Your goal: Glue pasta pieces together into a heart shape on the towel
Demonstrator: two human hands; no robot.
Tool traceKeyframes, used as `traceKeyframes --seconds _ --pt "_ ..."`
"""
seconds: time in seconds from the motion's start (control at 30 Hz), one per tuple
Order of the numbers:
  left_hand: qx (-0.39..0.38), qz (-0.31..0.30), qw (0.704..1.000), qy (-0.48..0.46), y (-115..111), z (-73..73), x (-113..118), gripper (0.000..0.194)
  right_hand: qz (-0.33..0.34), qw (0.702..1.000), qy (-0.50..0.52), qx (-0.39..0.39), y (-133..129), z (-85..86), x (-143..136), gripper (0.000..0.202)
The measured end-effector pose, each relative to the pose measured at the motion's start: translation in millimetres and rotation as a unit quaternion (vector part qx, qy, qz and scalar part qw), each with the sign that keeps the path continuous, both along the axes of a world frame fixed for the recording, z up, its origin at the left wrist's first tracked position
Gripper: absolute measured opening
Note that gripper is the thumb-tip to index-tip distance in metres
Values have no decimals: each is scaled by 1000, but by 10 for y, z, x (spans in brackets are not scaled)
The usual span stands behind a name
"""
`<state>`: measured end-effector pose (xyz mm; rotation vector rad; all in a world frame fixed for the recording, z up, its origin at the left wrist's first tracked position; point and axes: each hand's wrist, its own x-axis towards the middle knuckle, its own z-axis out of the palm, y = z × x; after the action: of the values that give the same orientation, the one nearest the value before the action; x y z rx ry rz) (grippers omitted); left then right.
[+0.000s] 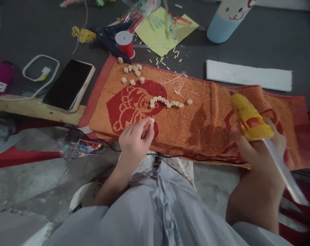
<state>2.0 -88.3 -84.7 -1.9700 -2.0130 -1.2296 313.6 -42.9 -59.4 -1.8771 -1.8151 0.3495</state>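
Note:
Between the thumb and fingertips of my left hand (136,136) is a small pale bundle of short sticks (151,120), pinched just above the orange towel (193,126). My right hand (259,150) is wrapped round a yellow hot glue gun (251,118), its nozzle toward the upper left and a long clear glue stick (285,172) trailing out of its back. Ahead of my left hand lies a wavy row of joined pale pieces (166,101), with one loose piece (190,101) off its right end. Several more little bundles (132,82) sit at the towel's upper left.
Beyond the towel are a red thread spool (126,44), dark-handled pliers (107,39), a yellow paper square (157,30) and scattered stick bits. A phone (69,85) and white cable (39,90) lie left. A white strip (248,75) and a blue-and-white bottle (228,22) stand at right.

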Motion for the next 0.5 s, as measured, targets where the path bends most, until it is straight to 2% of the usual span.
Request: traceKeyframes --seconds 0.07,0.13,0.2,0.33,0.43,0.5 --pt "0 6 1000 23 28 -16 -2 17 -17 994 -111 14 135 -21 67 54" --pt "-10 18 999 33 60 -27 1 17 -13 974 -224 9 280 -31 100 53" --pt "-30 31 999 33 95 -36 8 17 -3 955 -297 9 401 -25 111 51" --pt "-60 48 996 46 156 -46 22 18 69 940 -335 -15 512 69 138 52" --pt "-70 55 994 57 185 -49 35 18 90 934 -341 -59 542 249 131 58" --pt "-80 61 993 58 201 -46 45 18 126 932 -335 -48 597 404 33 57"
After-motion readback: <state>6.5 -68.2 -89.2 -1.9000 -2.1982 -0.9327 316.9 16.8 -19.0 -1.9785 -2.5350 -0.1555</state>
